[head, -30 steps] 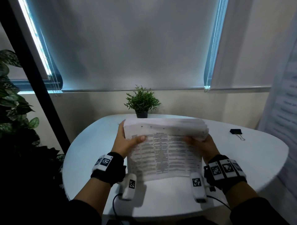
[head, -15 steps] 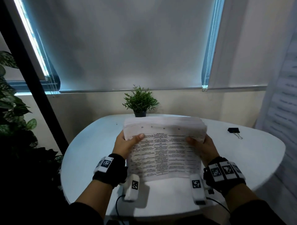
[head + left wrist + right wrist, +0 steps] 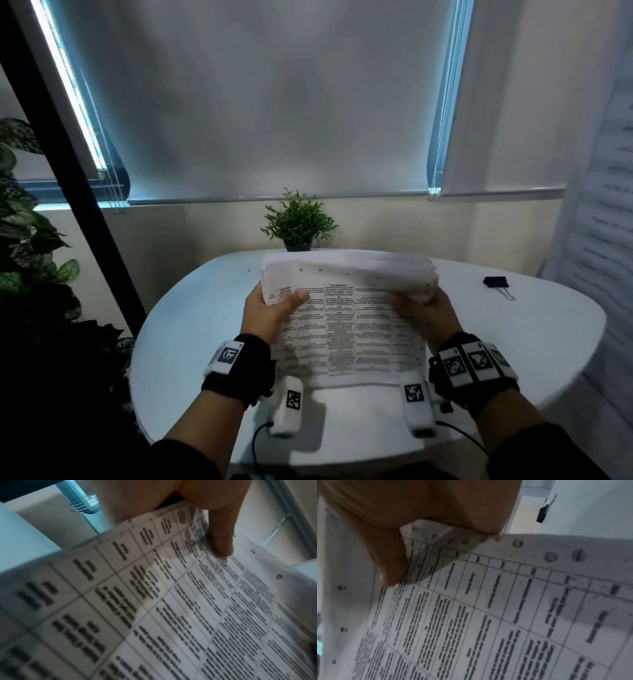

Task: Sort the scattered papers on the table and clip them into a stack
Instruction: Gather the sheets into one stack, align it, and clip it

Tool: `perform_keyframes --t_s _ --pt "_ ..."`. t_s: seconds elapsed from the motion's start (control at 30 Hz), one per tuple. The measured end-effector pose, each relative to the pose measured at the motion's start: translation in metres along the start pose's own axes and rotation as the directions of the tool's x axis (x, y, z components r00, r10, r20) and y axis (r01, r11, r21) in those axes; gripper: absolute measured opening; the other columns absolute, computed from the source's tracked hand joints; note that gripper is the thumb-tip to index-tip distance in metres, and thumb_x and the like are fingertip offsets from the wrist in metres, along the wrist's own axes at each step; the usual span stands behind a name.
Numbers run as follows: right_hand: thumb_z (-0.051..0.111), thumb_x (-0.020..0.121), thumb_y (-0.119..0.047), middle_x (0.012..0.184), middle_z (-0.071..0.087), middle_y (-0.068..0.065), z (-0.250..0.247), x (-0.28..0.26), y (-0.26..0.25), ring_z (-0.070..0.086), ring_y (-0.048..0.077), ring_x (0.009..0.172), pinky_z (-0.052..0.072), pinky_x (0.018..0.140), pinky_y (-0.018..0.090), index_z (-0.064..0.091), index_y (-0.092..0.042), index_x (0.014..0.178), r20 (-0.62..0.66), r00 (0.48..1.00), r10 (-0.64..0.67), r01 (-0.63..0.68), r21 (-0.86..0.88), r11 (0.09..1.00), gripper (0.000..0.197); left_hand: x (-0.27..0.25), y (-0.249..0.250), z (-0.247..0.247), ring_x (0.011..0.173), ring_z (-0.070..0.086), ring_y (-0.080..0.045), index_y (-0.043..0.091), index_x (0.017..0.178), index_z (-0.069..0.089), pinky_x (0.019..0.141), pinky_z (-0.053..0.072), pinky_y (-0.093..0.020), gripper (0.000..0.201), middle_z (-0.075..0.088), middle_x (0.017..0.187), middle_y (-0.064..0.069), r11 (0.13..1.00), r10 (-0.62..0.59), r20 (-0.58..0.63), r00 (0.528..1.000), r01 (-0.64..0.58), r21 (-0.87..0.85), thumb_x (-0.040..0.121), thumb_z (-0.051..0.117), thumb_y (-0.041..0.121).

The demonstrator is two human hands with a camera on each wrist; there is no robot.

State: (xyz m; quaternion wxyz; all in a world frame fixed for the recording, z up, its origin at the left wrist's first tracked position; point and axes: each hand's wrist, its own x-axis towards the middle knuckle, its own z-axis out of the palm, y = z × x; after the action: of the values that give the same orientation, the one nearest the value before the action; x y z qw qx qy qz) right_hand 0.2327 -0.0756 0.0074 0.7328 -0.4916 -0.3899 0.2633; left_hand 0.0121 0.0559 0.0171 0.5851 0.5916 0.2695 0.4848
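Observation:
A thick stack of printed papers [image 3: 346,329] with tables and punched holes stands tilted on its lower edge on the white table [image 3: 513,342]. My left hand [image 3: 270,308] grips its left side, thumb on the front sheet. My right hand [image 3: 419,310] grips the right side the same way. The wrist views show the printed sheet [image 3: 171,608] [image 3: 488,608] close up, with a thumb [image 3: 221,534] [image 3: 390,561] pressed on it. A black binder clip [image 3: 496,283] [image 3: 542,513] lies on the table to the right, away from both hands.
A small potted plant [image 3: 298,222] stands at the table's far edge behind the stack. Leafy plants [image 3: 24,222] and a black pole [image 3: 78,178] are at the left. A window blind [image 3: 274,102] hangs behind. A white printed panel [image 3: 603,222] rises at the right.
The stack's top edge has dropped slightly and the sheets look more squared. Both hands keep their grip on its sides.

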Motion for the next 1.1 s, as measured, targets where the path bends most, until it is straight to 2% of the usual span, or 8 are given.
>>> perform_keyframes --t_s 0.17,0.27,0.33,0.43,0.63,0.8,0.93,1.1 --pt "0.085 0.054 -0.023 0.110 0.068 0.019 -0.009 0.006 -0.002 0.065 0.033 0.101 0.055 0.084 0.047 0.059 0.000 0.117 0.003 0.999 -0.032 0.032 -0.011 0.999 0.072 0.009 0.002 -0.009 0.085 0.072 -0.020 0.012 0.112 0.059 0.065 0.057 -0.030 0.069 0.073 0.096 -0.005 0.998 0.040 0.065 0.997 -0.036 -0.058 0.051 0.091 0.022" --pt "0.093 0.031 -0.038 0.099 0.072 0.014 -0.009 -0.001 0.004 0.069 0.026 0.090 0.058 0.072 0.037 0.062 0.002 0.111 0.007 0.999 0.047 -0.047 -0.017 0.999 0.095 0.005 -0.007 -0.012 0.090 0.071 -0.027 0.005 0.114 0.059 0.068 0.057 -0.033 0.095 0.074 0.099 -0.010 0.998 -0.055 0.100 0.994 0.057 -0.022 0.034 0.094 0.042" --pt "0.092 0.027 -0.044 0.094 0.074 0.011 -0.003 -0.004 0.005 0.070 0.024 0.087 0.058 0.074 0.037 0.066 0.000 0.105 -0.002 0.998 0.068 -0.068 -0.058 0.996 0.093 0.004 -0.008 -0.009 0.086 0.072 -0.030 0.004 0.104 0.066 0.064 0.057 -0.029 0.073 0.075 0.091 -0.010 0.997 -0.078 0.098 0.992 0.076 0.021 0.044 0.093 0.035" --pt "0.086 0.051 -0.029 0.094 0.074 0.008 0.003 -0.002 0.000 0.069 0.026 0.091 0.055 0.080 0.039 0.068 -0.005 0.101 -0.016 1.000 0.008 -0.009 -0.059 0.998 0.058 0.003 0.003 -0.005 0.075 0.072 -0.023 0.006 0.094 0.069 0.059 0.055 -0.024 0.033 0.076 0.079 -0.004 0.999 -0.051 0.042 0.998 0.051 0.011 0.064 0.083 0.011" --pt "0.085 0.046 -0.022 0.107 0.068 0.019 -0.006 0.002 0.001 0.066 0.028 0.097 0.057 0.077 0.036 0.056 0.006 0.117 0.019 1.000 -0.023 0.023 -0.031 0.999 0.082 0.004 -0.002 -0.013 0.090 0.071 -0.025 0.007 0.114 0.059 0.074 0.058 -0.036 0.077 0.073 0.100 -0.010 0.999 -0.031 0.095 0.995 0.029 0.029 0.047 0.089 0.032" --pt "0.094 0.033 -0.032 0.103 0.071 0.016 -0.006 -0.001 0.011 0.067 0.032 0.097 0.056 0.082 0.043 0.062 0.001 0.111 0.054 0.997 0.054 -0.054 -0.011 0.998 0.090 -0.005 -0.005 -0.006 0.069 0.072 -0.018 0.006 0.098 0.068 0.055 0.054 -0.021 0.033 0.076 0.079 -0.004 0.996 -0.086 0.015 0.996 0.086 0.022 0.068 0.081 0.009" --pt "0.094 0.027 -0.040 0.097 0.073 0.011 -0.014 -0.003 0.010 0.069 0.024 0.089 0.057 0.071 0.031 0.063 -0.002 0.107 0.126 0.985 0.118 -0.114 -0.042 0.993 0.094 -0.004 -0.003 -0.005 0.072 0.073 -0.020 0.004 0.101 0.067 0.058 0.056 -0.025 0.041 0.075 0.083 -0.008 0.996 -0.089 0.027 0.996 0.090 -0.003 0.062 0.081 0.011" --pt "0.087 0.059 -0.010 0.086 0.075 0.002 -0.011 -0.007 0.017 0.069 0.025 0.088 0.057 0.075 0.028 0.069 -0.010 0.092 0.010 0.996 0.088 -0.086 -0.094 0.992 0.037 -0.003 -0.008 -0.007 0.081 0.072 -0.026 0.008 0.107 0.063 0.062 0.057 -0.030 0.051 0.075 0.092 -0.010 0.998 -0.057 0.032 0.998 0.057 0.003 0.061 0.086 0.005"
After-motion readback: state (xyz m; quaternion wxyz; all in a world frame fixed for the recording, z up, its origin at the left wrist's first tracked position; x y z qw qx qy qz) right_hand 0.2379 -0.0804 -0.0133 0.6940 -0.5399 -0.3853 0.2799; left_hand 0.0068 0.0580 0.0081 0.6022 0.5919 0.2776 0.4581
